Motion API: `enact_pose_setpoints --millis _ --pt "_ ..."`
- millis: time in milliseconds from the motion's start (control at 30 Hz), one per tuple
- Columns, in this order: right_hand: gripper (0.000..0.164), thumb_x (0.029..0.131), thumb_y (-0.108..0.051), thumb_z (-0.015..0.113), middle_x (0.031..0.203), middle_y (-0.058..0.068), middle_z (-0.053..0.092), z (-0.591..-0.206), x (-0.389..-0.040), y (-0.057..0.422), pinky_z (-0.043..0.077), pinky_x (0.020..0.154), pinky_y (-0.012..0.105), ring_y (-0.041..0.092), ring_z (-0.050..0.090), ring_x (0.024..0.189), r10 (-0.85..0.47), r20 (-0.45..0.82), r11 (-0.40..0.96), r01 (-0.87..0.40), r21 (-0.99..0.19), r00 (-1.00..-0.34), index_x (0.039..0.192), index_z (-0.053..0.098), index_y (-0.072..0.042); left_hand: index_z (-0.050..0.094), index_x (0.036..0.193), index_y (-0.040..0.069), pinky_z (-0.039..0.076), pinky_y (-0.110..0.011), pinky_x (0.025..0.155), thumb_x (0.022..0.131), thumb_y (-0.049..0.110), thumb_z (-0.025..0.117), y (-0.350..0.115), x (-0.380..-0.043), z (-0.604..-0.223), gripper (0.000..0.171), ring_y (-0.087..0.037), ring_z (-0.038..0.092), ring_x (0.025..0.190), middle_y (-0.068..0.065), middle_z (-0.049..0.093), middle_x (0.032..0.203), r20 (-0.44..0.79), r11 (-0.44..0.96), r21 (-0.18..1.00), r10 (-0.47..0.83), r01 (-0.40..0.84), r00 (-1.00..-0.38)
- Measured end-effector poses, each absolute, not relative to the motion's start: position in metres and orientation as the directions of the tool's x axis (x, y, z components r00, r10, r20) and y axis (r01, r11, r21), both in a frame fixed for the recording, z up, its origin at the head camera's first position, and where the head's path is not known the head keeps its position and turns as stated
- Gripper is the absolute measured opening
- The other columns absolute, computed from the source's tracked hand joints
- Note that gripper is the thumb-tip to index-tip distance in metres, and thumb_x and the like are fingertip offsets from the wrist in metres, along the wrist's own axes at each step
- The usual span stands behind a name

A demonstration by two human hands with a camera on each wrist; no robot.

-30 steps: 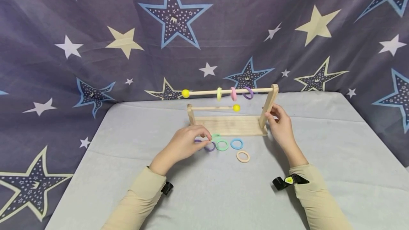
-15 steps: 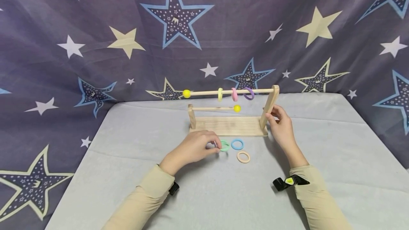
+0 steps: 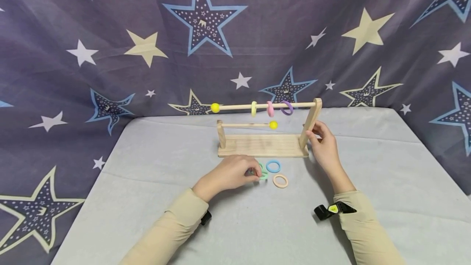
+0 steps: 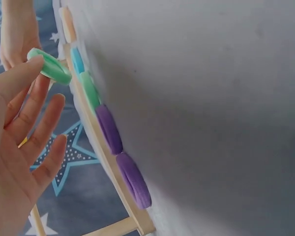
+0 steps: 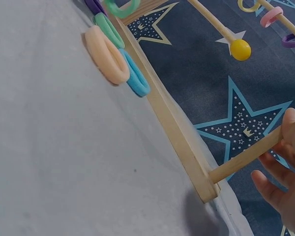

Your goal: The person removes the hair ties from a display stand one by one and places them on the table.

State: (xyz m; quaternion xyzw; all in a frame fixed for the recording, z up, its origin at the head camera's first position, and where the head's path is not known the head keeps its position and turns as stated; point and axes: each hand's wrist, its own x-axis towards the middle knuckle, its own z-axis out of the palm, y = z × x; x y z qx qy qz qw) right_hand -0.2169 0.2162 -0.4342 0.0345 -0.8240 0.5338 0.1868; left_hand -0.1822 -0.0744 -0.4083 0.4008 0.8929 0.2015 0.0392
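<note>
A green ring (image 4: 60,74) is raised off the grey tabletop (image 3: 265,224), pinched in the left hand (image 3: 232,173) in front of the wooden stand (image 3: 263,146).

From my feeds I see the left thumb and index finger clamped on the ring, the remaining fingers spread apart; the right hand (image 3: 324,146) has thumb and fingers gripping the stand's taller upright (image 3: 310,120). Below the held ring I make out two purple rings (image 4: 109,129), a second green ring (image 4: 90,91) and a blue ring (image 5: 140,87) in a row, with a beige ring (image 5: 96,49) nearer the person. Yellow (image 3: 253,109), pink (image 3: 270,110) and purple hoops hang on the upper rod (image 3: 235,107).
</note>
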Motion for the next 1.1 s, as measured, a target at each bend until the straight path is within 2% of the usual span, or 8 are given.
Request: enact_pose_setpoints --millis 300,533,600,833,1100 --pt "0.038 0.099 -0.013 0.06 0.124 0.021 0.064 -0.434 -0.216 0.215 0.045 0.081 0.019 0.028 0.059 0.111 0.154 0.342 0.413 -0.254 -0.875 -0.927 0.133 0.054 0.003 0.071 0.084 0.029 0.048 -0.022 0.076 0.085 0.029 0.08 -0.072 -0.183 -0.416 0.009 0.0 0.058 0.079 0.023 0.063 0.083 0.018 0.605 0.395 0.747 0.691 -0.665" --pt "0.039 0.099 -0.012 0.06 0.123 0.022 0.064 -0.433 -0.215 0.214 0.045 0.079 0.016 0.005 0.056 0.103 0.154 0.362 0.413 -0.273 -0.869 -0.92 0.134 0.053 0.004 0.069 0.081 0.03 0.047 -0.022 0.072 0.086 0.029 0.079 -0.07 -0.182 -0.418 0.011 0.003 0.056 0.074 0.023 0.06 0.079 -0.03 0.633 0.391 0.734 0.668 -0.678" --pt "0.04 0.099 -0.013 0.061 0.123 0.021 0.065 -0.433 -0.215 0.214 0.045 0.079 0.016 0.003 0.056 0.102 0.152 0.367 0.413 -0.278 -0.867 -0.918 0.134 0.053 0.004 0.069 0.081 0.03 0.046 -0.02 0.071 0.087 0.029 0.078 -0.07 -0.182 -0.419 0.011 0.004 0.055 0.073 0.024 0.059 0.078 -0.03 0.633 0.389 0.735 0.67 -0.677" --pt "0.041 0.099 -0.013 0.06 0.124 0.021 0.065 -0.436 -0.216 0.216 0.044 0.078 0.014 0.01 0.058 0.105 0.153 0.37 0.411 -0.282 -0.867 -0.916 0.135 0.053 0.003 0.071 0.083 0.03 0.045 -0.018 0.07 0.087 0.028 0.078 -0.068 -0.183 -0.422 0.008 0.007 0.054 0.073 0.025 0.06 0.078 -0.011 0.62 0.395 0.741 0.678 -0.672" --pt "0.039 0.099 -0.01 0.059 0.122 0.025 0.064 -0.424 -0.209 0.211 0.043 0.078 0.013 0.007 0.057 0.102 0.149 0.378 0.424 -0.287 -0.859 -0.914 0.133 0.052 0.008 0.073 0.088 0.028 0.048 -0.021 0.076 0.088 0.029 0.077 -0.069 -0.181 -0.419 0.005 0.004 0.058 0.078 0.023 0.063 0.083 0.008 0.606 0.416 0.743 0.678 -0.669"
